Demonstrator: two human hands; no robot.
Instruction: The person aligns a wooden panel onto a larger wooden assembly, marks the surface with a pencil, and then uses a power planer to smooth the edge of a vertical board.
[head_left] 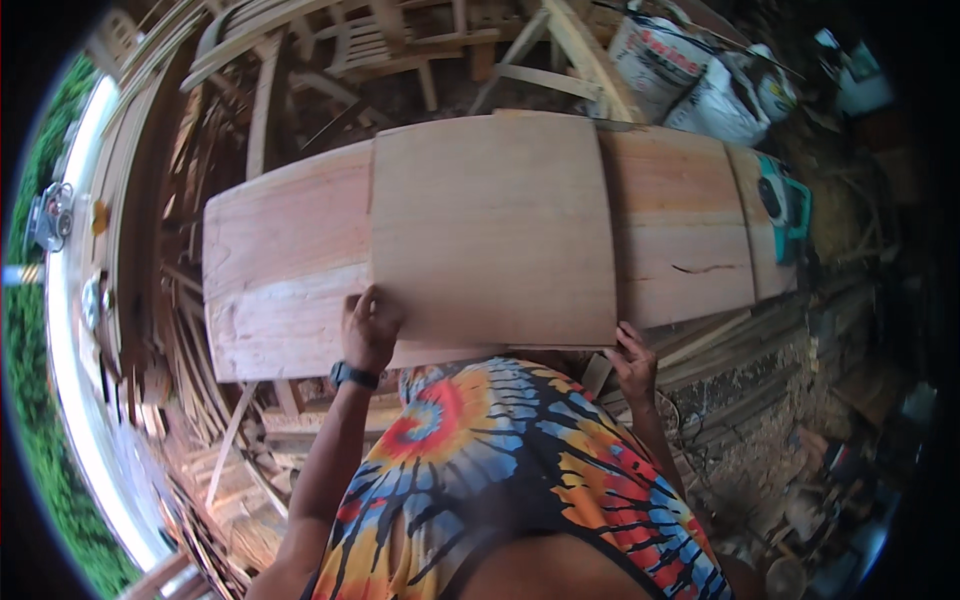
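Note:
A square, pale plywood panel lies across the middle of larger pinkish wooden boards, which extend out on both sides of it. My left hand, with a dark watch on the wrist, grips the panel's left edge near the front corner. At the front right corner, my right hand holds the panel's edge with bent fingers. A crack runs along the right-hand board. A teal-and-black power tool rests at the far right end of the boards.
Wooden frames and offcuts stand behind the boards, beside white sacks at back right. Long timber strips fill the left side, next to a bright ledge with small tools and greenery outside. Scrap wood lies below on the right.

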